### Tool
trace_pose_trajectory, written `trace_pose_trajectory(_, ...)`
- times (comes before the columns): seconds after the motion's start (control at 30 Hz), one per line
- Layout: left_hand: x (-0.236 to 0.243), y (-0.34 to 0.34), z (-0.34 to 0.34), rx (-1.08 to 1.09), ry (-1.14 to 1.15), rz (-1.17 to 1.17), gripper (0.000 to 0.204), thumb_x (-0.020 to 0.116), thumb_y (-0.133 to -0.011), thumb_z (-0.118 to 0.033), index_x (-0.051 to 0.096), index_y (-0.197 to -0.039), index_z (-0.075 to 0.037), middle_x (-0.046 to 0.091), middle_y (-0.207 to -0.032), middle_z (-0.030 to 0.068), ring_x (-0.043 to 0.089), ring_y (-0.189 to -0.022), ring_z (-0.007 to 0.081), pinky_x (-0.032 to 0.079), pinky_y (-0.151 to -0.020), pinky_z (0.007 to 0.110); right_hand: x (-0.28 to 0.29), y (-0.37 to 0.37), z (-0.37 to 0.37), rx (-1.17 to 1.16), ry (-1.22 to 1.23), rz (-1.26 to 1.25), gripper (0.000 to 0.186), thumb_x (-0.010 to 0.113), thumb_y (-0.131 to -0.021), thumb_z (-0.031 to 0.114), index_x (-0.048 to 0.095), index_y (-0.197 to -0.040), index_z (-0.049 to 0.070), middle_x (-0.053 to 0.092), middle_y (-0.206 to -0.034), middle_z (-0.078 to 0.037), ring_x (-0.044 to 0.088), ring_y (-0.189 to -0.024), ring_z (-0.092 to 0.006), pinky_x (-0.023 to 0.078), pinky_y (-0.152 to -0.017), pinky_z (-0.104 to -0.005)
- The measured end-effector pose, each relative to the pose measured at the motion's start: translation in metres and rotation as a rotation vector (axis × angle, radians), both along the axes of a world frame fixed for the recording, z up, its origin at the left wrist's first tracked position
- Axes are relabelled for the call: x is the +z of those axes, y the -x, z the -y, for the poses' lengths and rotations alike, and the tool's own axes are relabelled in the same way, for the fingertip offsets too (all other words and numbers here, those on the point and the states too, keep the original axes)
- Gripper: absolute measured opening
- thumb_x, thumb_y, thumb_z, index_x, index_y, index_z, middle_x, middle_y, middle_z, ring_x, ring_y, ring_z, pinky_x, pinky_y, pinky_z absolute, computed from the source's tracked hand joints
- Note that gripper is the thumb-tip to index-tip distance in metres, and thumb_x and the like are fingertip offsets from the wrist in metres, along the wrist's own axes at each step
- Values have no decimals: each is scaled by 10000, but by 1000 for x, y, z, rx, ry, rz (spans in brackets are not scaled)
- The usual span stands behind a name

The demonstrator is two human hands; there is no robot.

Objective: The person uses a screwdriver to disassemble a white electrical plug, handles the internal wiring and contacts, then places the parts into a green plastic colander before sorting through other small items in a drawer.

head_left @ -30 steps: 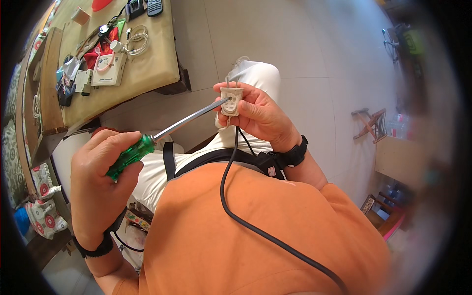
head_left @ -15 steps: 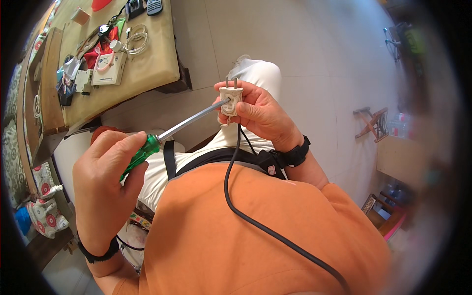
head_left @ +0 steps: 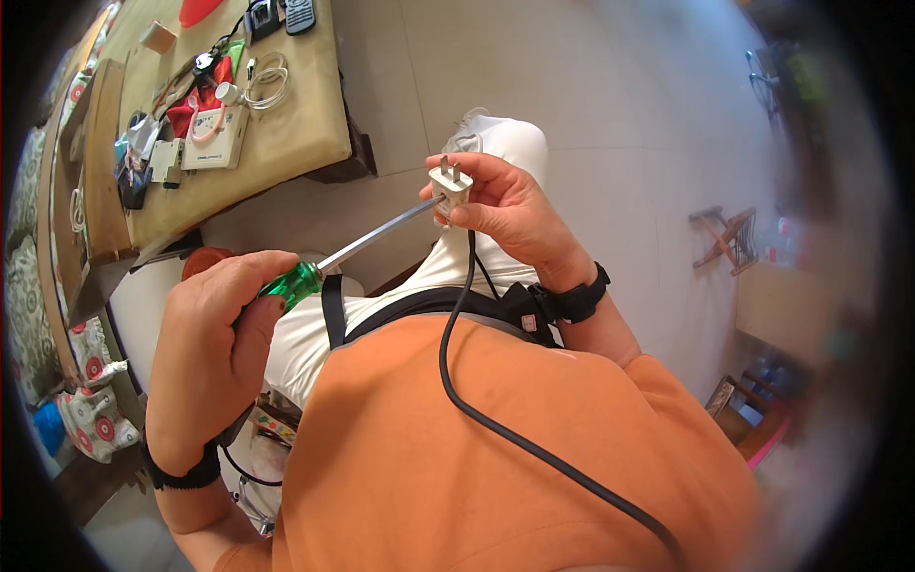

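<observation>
gripping a green-handled screwdriver (head_left: 292, 286) in our left hand (head_left: 212, 343) — index finger laid over the top of the handle, thumb beneath, the hand curled mostly closed. its steel shaft (head_left: 381, 234) slants up and rightward, tip meeting the face of a small off-white plug (head_left: 455, 191); how deep it sits, we cannot tell.

our right hand (head_left: 515, 210) pinches that plug, partly closed: thumb on the near side, fingers along the far side and under, some hidden from us. the plug is held up in the air over our lap, before our white trousers (head_left: 510, 143), tilted so its end face shows. two flat metal prongs (head_left: 457, 173) stand out from it, pointing up and away. the body looks dull and a little grimy.

a black cable (head_left: 445, 357) emerges just below plug and thumb — the join is hidden — then runs down across our orange shirt (head_left: 534, 419).
</observation>
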State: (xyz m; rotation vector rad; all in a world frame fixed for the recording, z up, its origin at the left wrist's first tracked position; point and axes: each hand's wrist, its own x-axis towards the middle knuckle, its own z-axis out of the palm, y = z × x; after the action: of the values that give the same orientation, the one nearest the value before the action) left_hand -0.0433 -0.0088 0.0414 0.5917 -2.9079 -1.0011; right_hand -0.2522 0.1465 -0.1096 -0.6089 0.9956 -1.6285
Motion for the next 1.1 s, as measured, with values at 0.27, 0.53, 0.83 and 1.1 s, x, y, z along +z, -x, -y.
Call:
trace_pose_trajectory(0.27, -14, 0, 2, 118, -210, 54, 287, 656, -654, 40, 583, -930, 14, 595, -798, 107, 565, -773, 220, 447, -703, 294, -1, 4, -4, -1, -73, -129, 467, 686, -756, 4, 539, -1196, 63, 620, -1014, -60, 572, -939, -107, 488, -788, -227)
trace_pose_trajectory(0.53, -35, -12, 7, 172, -304, 82, 285, 656, -653, 55, 588, -928, 20, 596, -802, 99, 569, -744, 221, 450, -698, 286, -3, 4, -4, 21, -37, -186, 442, 691, -758, 16, 556, -1176, 59, 624, -1011, -49, 571, -927, -93, 486, -799, -226)
trace_pose_trajectory(0.83, -34, -9, 10, 76, -193, 71, 294, 681, -638, 51, 583, -912, 14, 587, -828, 94, 569, -758, 221, 444, -690, 288, -10, 5, -4, 70, -112, -130, 478, 703, -764, 74, 517, -1202, 29, 630, -989, -72, 587, -888, -101, 492, -809, -243)
trace_pose_trajectory(1.1, -21, 1, 7, 114, -226, 39, 268, 680, -627, 33, 588, -878, 7, 572, -779, 111, 572, -722, 253, 443, -651, 305, -14, 3, -2, 117, -117, -10, 461, 680, -784, 67, 500, -1203, -1, 635, -974, -76, 612, -868, -136, 503, -808, -270)
